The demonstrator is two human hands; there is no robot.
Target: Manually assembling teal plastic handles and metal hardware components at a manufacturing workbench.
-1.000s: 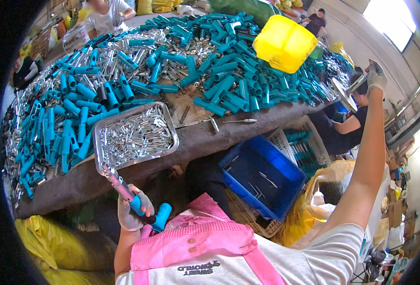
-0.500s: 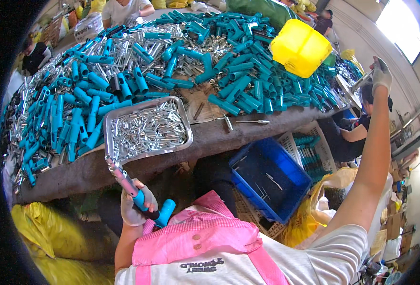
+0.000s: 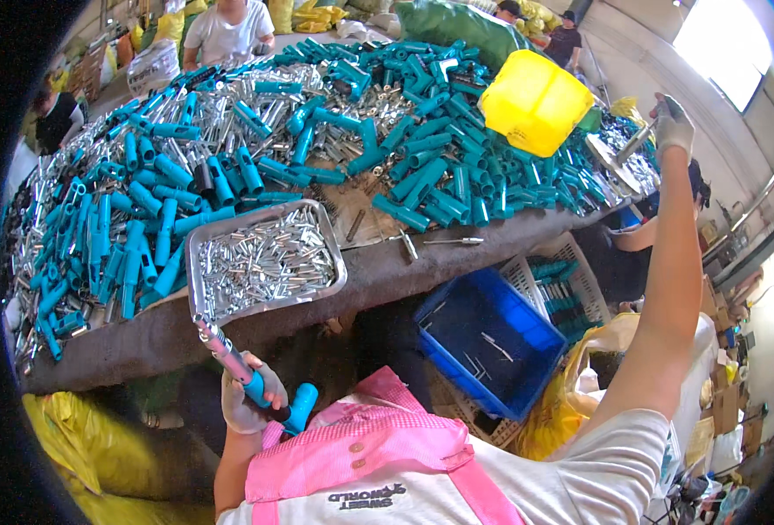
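Spread across a crowded workshop, the long grey bench (image 3: pixel 457 254) in front of you is carrying a heap of teal plastic handles (image 3: pixel 422 175) mixed with silver metal tubes (image 3: pixel 255 105), a yellow bin (image 3: pixel 534 101) standing on the pile to your right, and a steel tray (image 3: pixel 196 289) of small metal sleeves (image 3: pixel 264 258) sitting at the near edge. You are gripping a teal-and-pink screwdriver-like tool (image 3: pixel 247 376) in your gloved left hand (image 3: pixel 251 402), fingers wrapped firmly around its grip, down below the bench edge by your pink apron (image 3: pixel 360 455), with its silver tip pointing up to the tray's near corner. Your right hand (image 3: pixel 671 127), also gloved, is stretching far out over the right end of the bench and is closed on what looks like a flat metal tray (image 3: pixel 619 153); how much of it you are clutching I cannot tell. A blue crate (image 3: pixel 492 341) with a few thin metal pieces is waiting under the bench beside your knee, with a white basket (image 3: pixel 570 280) of more teal parts behind it. Judging by this, you are fetching supplies while keeping the half-assembled tool parked in your left hand. The next move probably calls for bringing the far tray in without knocking handles off the heap. Other people are working at the far side.
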